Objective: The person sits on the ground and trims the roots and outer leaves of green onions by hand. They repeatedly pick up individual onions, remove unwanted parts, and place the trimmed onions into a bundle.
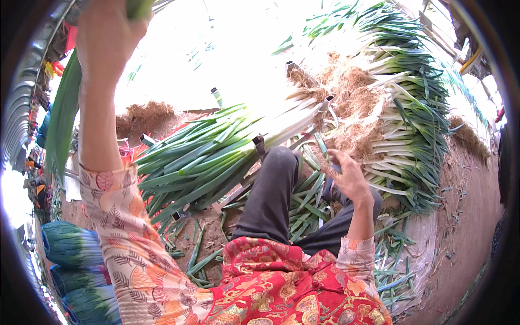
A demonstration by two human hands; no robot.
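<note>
My left hand point(107, 30) is raised at the top left, its fingers closed round a green leek point(65, 118) whose long leaves hang down at the left; its upper part is cut off by the frame's edge. Near my knees my right hand point(345, 172) has its thumb and fingers bent close to a strip of green leaf point(321, 144); whether it grips the strip is unclear. Between the hands, a bundle of leeks point(211, 150) lies on a low metal rack point(258, 144), white stems towards the upper right and green leaves towards the lower left.
A long heap of leeks point(418, 105) with tangled roots point(353, 109) lies on the right. Tied leek bundles point(73, 245) are stacked at the lower left. Trimmed leaves point(310, 203) litter the soil under my legs and beside me. Bright glare washes out the top middle.
</note>
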